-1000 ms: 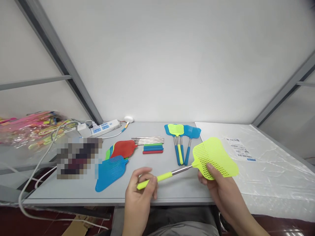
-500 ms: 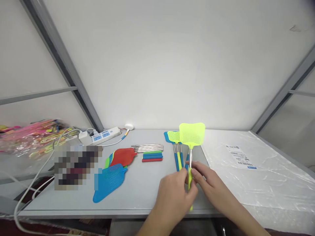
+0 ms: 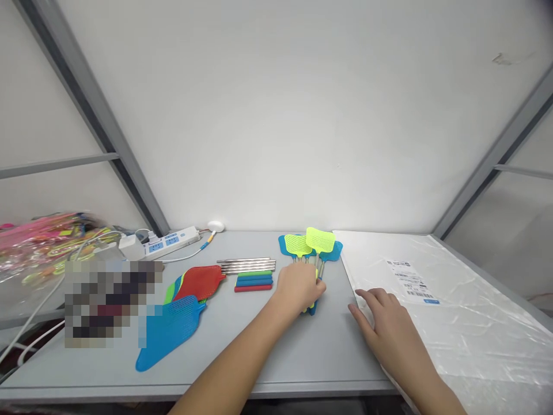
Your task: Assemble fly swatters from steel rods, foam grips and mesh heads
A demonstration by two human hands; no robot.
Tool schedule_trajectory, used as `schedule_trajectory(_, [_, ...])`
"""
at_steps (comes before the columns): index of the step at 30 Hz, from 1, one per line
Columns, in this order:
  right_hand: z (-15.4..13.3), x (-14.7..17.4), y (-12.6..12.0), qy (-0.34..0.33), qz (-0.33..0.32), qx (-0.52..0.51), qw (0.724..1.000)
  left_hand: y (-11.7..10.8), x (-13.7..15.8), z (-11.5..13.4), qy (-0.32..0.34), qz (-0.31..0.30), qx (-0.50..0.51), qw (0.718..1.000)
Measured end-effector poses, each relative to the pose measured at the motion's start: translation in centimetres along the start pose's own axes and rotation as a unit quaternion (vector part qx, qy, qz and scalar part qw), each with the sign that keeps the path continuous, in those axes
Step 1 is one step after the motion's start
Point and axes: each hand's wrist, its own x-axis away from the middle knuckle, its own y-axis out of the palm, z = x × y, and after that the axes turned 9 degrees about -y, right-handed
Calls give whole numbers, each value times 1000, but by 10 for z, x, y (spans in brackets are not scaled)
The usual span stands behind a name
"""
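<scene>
My left hand (image 3: 298, 286) is closed over the handles of a bunch of fly swatters lying on the table. The topmost is a yellow-green fly swatter (image 3: 320, 240), whose handle runs into my grip. Under it lie another yellow-green swatter (image 3: 297, 244) and blue swatters (image 3: 333, 252); my hand hides most of their handles. My right hand (image 3: 384, 323) hovers to the right with fingers spread, holding nothing. Left of the bunch lie several short coloured grip tubes (image 3: 254, 281), thin metal rods (image 3: 246, 265), a red swatter head (image 3: 201, 282) and a blue swatter head (image 3: 173, 328).
On the right side of the grey table (image 3: 242, 351) lies a white plastic wrapper (image 3: 466, 340) with a printed label. A power strip (image 3: 170, 242) with white cables sits at the back left, near bagged colourful items (image 3: 56, 242). A white wall closes off the back.
The yellow-green swatter, upright between both hands before, now lies on the bunch under my left hand. My right hand has let go and moved right. The view has shifted slightly.
</scene>
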Motion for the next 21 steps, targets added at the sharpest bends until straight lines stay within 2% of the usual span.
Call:
schedule_trajectory(9, [1,6,30,-6,8,8,1000,12,-9,-4,4,-24,-37,999])
schedule_trajectory(21, [0,8,34,14,-4,-17,1000,19,-10,-4,10,-19,-51,998])
